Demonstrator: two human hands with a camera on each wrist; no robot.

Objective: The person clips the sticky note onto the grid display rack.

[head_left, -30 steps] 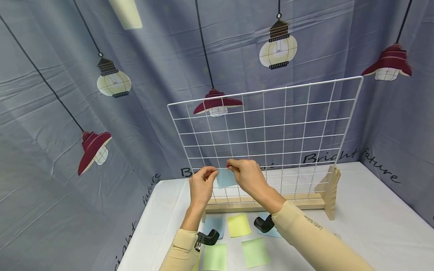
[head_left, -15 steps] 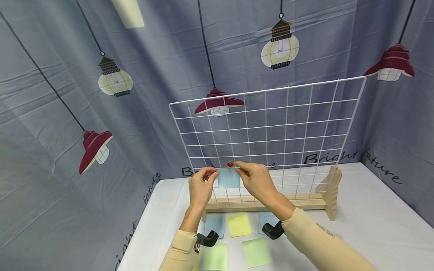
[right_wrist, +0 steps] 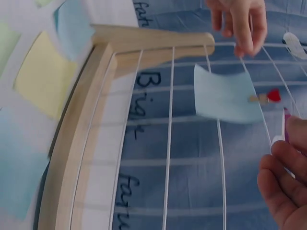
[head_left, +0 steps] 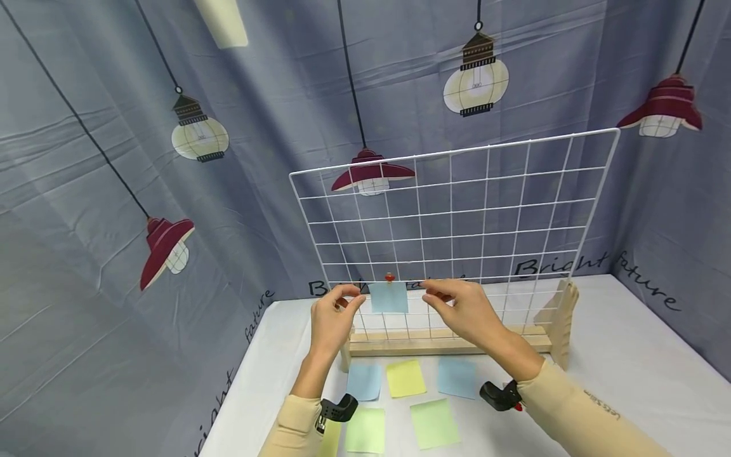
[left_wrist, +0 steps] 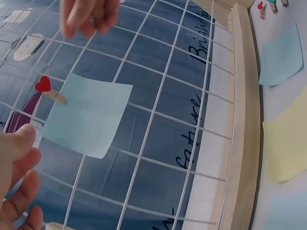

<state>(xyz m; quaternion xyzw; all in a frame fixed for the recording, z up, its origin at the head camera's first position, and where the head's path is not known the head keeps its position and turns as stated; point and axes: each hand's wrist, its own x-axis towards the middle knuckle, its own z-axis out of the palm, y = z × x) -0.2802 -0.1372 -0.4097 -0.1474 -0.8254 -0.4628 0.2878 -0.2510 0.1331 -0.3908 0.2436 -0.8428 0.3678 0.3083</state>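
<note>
A light blue sticky note point(head_left: 389, 298) hangs on the white wire grid point(head_left: 451, 209), held at its top edge by a small wooden clothespin point(left_wrist: 56, 96) with a red heart. My left hand point(head_left: 333, 320) hovers just left of the note, its fingers loosely bent and holding nothing. To the right of the note, with a wider gap, is my right hand point(head_left: 465, 311), also holding nothing, thumb and fingers apart. Both wrist views show the fingertips clear of the paper.
The grid stands in a wooden base point(head_left: 422, 344) on a white table point(head_left: 628, 343). In front lie blue, yellow point(head_left: 406, 379) and green sticky notes point(head_left: 434, 423). Several small heart clothespins point(left_wrist: 273, 6) lie beyond a blue note. A printed curtain point(head_left: 257, 209) hangs behind.
My right hand has let go of the heart clothespin and moved right, away from the note. The left hand has eased slightly left and off the note's edge. The note stays hanging.
</note>
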